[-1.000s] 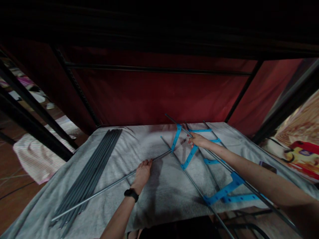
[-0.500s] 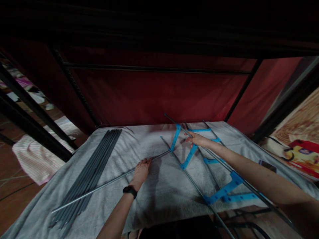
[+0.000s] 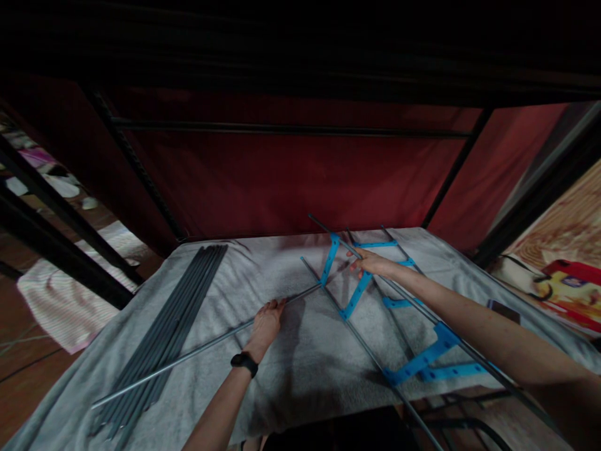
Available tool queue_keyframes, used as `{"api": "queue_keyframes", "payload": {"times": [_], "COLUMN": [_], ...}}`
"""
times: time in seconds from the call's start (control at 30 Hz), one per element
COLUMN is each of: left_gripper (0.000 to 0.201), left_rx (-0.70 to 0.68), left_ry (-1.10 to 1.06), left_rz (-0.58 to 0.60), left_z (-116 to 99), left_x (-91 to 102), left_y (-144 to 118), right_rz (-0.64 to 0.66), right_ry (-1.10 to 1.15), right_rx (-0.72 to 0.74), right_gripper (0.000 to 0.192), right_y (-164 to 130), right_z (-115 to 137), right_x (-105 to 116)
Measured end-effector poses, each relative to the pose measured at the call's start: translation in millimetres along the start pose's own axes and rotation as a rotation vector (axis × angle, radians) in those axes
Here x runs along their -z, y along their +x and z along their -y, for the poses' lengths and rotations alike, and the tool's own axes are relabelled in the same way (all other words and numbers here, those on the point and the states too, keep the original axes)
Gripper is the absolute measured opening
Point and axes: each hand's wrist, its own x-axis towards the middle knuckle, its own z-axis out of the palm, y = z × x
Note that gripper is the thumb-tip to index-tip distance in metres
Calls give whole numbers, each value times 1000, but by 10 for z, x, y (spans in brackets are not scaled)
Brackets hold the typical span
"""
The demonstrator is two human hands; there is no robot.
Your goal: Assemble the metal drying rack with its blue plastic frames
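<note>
My left hand [image 3: 267, 321], with a black band at the wrist, is closed over a thin metal rod [image 3: 206, 344]. The rod slants from the lower left up to a blue plastic connector [image 3: 330, 260], its far end meeting the connector's lower corner. My right hand [image 3: 367, 262] grips the upper long rod [image 3: 320, 223] of a frame, between two blue connectors. A second long rod [image 3: 364, 343] runs through the connectors' lower ends, near a larger blue bracket [image 3: 422, 362]. Behind the right forearm lies another rod-and-connector frame [image 3: 398, 304], partly hidden.
A bundle of grey rods [image 3: 171, 332] lies on the left of the grey cloth [image 3: 277, 407]. Black metal posts [image 3: 136, 169] and a red curtain [image 3: 300, 181] enclose the surface. A dark flat object [image 3: 503, 311] lies by the right forearm, with a red and yellow package [image 3: 573, 291] beyond.
The view has shifted slightly. The rod's near end sits a little lower and further left; both hands keep nearly the same place and grip.
</note>
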Motion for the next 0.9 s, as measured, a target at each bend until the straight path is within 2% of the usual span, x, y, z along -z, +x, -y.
{"api": "queue_keyframes", "payload": {"times": [0.23, 0.37, 0.6, 0.73, 0.9], "left_gripper": [54, 47, 49, 49, 39], "left_rx": [-20, -41, -44, -56, -41], "left_ry": [26, 55, 39, 63, 32], "left_rz": [-8, -14, -10, 19, -7], "left_z": [5, -15, -47, -65, -101], "left_x": [105, 196, 206, 197, 180], "left_y": [53, 95, 162, 184, 194], "right_rz": [51, 132, 205, 206, 157], "right_ry": [-29, 87, 118, 156, 324], "right_rx": [-82, -78, -87, -72, -57], "right_gripper": [49, 47, 47, 45, 30], "right_y": [-77, -116, -144, -210, -176], "right_z": [93, 115, 161, 184, 71], "right_x": [-51, -107, -113, -102, -80]}}
